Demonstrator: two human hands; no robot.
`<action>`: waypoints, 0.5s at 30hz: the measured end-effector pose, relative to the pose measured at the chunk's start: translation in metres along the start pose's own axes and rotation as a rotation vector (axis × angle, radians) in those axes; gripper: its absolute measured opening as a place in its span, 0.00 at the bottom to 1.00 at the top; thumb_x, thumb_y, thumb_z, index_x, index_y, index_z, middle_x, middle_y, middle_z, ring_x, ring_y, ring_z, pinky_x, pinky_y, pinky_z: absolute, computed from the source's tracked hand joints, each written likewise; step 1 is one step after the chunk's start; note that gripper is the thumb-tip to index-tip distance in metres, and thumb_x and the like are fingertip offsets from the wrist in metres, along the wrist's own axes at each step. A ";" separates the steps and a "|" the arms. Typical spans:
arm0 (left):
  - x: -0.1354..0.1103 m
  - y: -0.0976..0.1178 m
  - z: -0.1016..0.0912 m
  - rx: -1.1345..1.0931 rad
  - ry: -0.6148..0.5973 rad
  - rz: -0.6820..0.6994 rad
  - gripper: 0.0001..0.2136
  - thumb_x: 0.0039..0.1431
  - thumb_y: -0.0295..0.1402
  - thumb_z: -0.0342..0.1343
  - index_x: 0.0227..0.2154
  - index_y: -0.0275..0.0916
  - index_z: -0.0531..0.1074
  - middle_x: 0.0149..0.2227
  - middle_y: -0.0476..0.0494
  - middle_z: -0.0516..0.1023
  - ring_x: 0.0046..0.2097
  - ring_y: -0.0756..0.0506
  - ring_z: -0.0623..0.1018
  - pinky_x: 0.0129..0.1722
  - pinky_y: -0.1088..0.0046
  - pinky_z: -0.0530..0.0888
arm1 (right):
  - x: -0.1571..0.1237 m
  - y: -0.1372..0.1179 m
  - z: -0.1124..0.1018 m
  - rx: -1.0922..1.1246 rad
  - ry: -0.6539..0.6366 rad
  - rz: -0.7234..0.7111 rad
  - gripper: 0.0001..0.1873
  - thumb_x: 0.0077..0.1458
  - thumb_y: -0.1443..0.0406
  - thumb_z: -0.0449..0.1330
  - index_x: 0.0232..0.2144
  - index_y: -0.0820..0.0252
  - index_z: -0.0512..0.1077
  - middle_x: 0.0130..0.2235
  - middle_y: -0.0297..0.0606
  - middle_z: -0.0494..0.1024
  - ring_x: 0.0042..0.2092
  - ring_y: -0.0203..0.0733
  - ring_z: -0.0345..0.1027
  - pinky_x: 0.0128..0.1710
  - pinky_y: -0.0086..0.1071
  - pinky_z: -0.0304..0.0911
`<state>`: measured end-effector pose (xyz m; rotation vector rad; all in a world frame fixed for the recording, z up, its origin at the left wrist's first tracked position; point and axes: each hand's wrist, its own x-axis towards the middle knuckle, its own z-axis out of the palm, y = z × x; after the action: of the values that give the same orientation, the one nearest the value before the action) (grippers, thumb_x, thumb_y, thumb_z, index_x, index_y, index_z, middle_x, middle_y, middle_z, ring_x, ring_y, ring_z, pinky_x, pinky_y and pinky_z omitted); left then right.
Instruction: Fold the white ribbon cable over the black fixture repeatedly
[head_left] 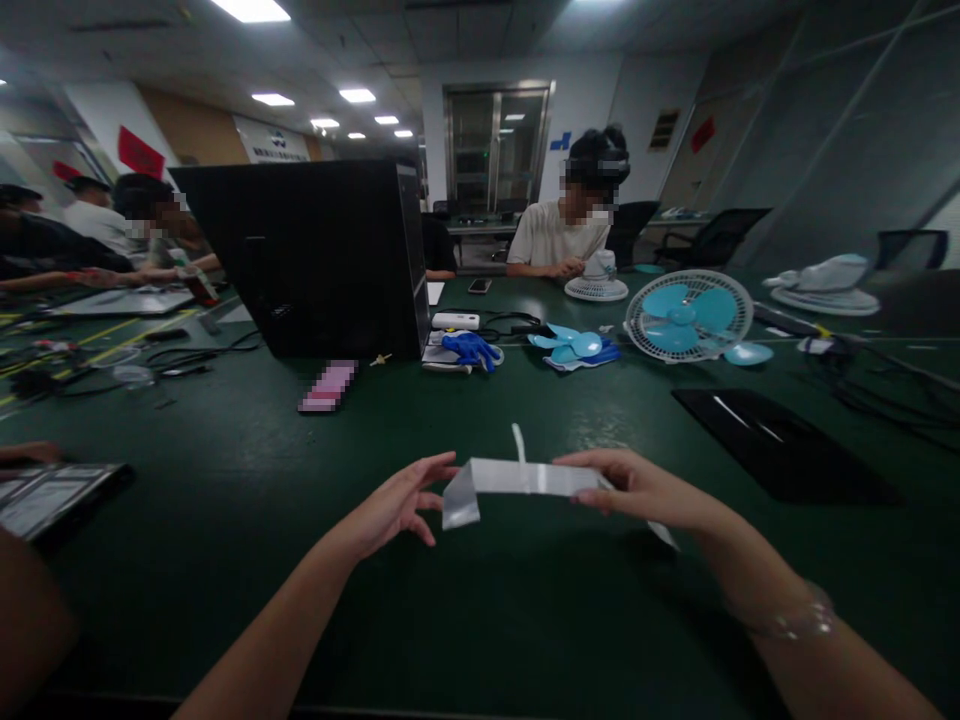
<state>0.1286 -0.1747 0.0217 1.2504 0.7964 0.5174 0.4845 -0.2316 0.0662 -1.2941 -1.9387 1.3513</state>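
Note:
My right hand (pixel 634 487) pinches the right part of a pale, shiny flat strip (pixel 499 477) bent down at its left end. I cannot tell whether the strip is metal or plastic. A thin white piece (pixel 518 445) sticks up from its middle, curving at the top. Beyond my right hand, a pale end of the strip pokes out low; the part between is hidden by the fingers. My left hand (pixel 397 505) is beside the strip's bent left end, fingers spread and holding nothing. Both hands are above the green table (pixel 480 610).
A large black computer case (pixel 330 260) stands at the back left, with a pink phone (pixel 328 387) before it. Further right lie blue-and-white gloves (pixel 469 350), light-blue fan blades (pixel 568 344), a fan grille (pixel 690 316) and a glossy black panel (pixel 772 440). A person (pixel 559 235) sits opposite.

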 end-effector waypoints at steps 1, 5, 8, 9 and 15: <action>-0.001 0.000 0.001 0.021 -0.052 -0.037 0.24 0.67 0.48 0.42 0.61 0.44 0.61 0.53 0.35 0.72 0.40 0.45 0.78 0.26 0.74 0.72 | 0.002 -0.005 0.010 -0.005 -0.057 0.018 0.31 0.56 0.53 0.61 0.60 0.54 0.66 0.48 0.41 0.75 0.38 0.38 0.70 0.35 0.34 0.70; -0.004 0.003 0.005 0.221 -0.128 -0.103 0.17 0.62 0.36 0.56 0.52 0.41 0.72 0.40 0.45 0.79 0.35 0.50 0.77 0.31 0.75 0.71 | 0.002 -0.005 0.016 -0.110 -0.149 0.072 0.34 0.56 0.51 0.60 0.63 0.50 0.62 0.51 0.41 0.74 0.43 0.44 0.71 0.41 0.40 0.71; -0.003 0.005 0.004 0.258 -0.130 -0.042 0.14 0.60 0.33 0.58 0.49 0.40 0.75 0.46 0.44 0.80 0.45 0.46 0.78 0.44 0.68 0.73 | -0.004 0.017 -0.012 -0.314 0.114 0.194 0.36 0.56 0.47 0.56 0.64 0.49 0.59 0.56 0.42 0.70 0.56 0.55 0.64 0.54 0.50 0.64; -0.003 0.005 0.004 0.271 -0.125 -0.024 0.14 0.60 0.33 0.58 0.49 0.39 0.75 0.47 0.44 0.80 0.47 0.46 0.78 0.46 0.67 0.73 | -0.008 0.027 -0.026 -0.403 0.268 0.285 0.36 0.57 0.46 0.54 0.64 0.50 0.58 0.59 0.43 0.68 0.60 0.57 0.59 0.58 0.51 0.60; -0.003 0.004 0.004 0.340 -0.119 0.007 0.14 0.59 0.33 0.59 0.47 0.39 0.76 0.47 0.43 0.80 0.47 0.45 0.79 0.47 0.65 0.74 | -0.045 0.094 -0.102 -0.603 0.884 0.893 0.41 0.57 0.45 0.43 0.69 0.52 0.41 0.70 0.47 0.44 0.68 0.70 0.25 0.63 0.66 0.31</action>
<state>0.1299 -0.1788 0.0270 1.5826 0.8005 0.3158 0.6247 -0.2143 0.0320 -2.6470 -1.1400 0.2355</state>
